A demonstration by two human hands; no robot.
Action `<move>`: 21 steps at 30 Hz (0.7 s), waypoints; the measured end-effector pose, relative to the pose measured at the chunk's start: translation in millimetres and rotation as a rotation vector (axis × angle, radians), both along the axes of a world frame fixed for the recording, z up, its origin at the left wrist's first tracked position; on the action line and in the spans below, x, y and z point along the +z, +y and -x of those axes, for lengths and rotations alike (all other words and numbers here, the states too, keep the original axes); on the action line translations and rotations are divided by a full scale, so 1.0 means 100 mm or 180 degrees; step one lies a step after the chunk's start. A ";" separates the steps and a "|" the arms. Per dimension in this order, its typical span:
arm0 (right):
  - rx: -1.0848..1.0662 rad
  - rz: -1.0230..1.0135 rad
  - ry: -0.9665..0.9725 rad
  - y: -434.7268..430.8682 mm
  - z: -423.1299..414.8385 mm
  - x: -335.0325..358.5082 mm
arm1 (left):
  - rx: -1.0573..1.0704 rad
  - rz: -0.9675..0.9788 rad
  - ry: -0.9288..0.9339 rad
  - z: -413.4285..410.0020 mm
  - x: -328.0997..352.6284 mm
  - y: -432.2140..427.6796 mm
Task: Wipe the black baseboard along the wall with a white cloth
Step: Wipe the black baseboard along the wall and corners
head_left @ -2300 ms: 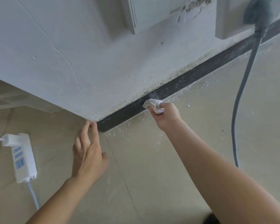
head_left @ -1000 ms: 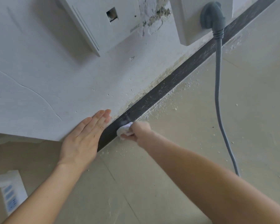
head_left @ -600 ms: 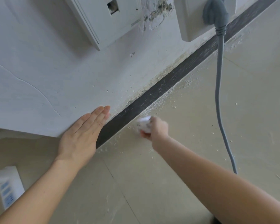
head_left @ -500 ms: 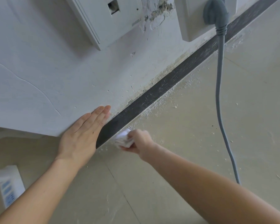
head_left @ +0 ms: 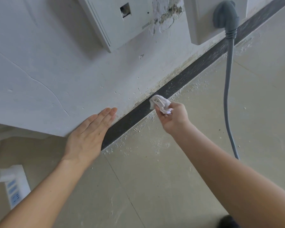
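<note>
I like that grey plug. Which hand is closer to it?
Right. The right hand holds the cloth on the baseboard, below the plug. The left hand rests flat on the wall, farther away.

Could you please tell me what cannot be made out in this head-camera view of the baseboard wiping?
- Black baseboard: the stretch under the white cloth is covered, so its cleanliness there is unknown; its far end leaves the top right edge.
- Right hand: its fingertips are buried in the cloth.
- Grey cable: its lower end vanishes behind the right forearm.
- Power strip: blurred at the left edge.
- Left hand: its palm lies against the wall, unseen.
</note>
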State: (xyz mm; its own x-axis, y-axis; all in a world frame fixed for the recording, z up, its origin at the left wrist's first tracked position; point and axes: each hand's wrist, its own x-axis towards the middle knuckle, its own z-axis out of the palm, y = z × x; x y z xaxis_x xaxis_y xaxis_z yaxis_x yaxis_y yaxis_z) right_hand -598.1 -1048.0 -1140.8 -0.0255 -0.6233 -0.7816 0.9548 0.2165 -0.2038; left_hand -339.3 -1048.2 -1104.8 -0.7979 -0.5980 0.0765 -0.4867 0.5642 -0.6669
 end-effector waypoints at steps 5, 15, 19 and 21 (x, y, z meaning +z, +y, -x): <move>0.1685 -0.0205 0.0308 0.26 -0.62 -0.21 | 0.0070 -0.0021 0.0008 0.00 0.00 0.03; 0.2012 0.0070 0.0439 0.18 -1.22 -0.27 | 0.0096 0.0141 -0.0308 0.00 0.04 0.07; 0.1243 -0.0045 0.0450 -0.02 -0.76 -0.24 | 0.0075 -0.0021 0.0083 0.02 -0.01 0.03; 0.0733 -0.0105 0.0469 -0.07 -0.45 -0.19 | 0.0132 -0.0124 0.0197 0.06 0.00 0.04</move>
State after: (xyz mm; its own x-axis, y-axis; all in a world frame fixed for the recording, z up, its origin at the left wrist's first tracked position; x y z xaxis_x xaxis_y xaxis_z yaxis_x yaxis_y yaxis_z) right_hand -553.1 -1055.0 -1159.4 -0.0009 -0.6000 -0.8000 0.8402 0.4334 -0.3260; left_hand -345.0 -1044.5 -1104.8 -0.7668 -0.6340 0.1009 -0.5499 0.5677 -0.6126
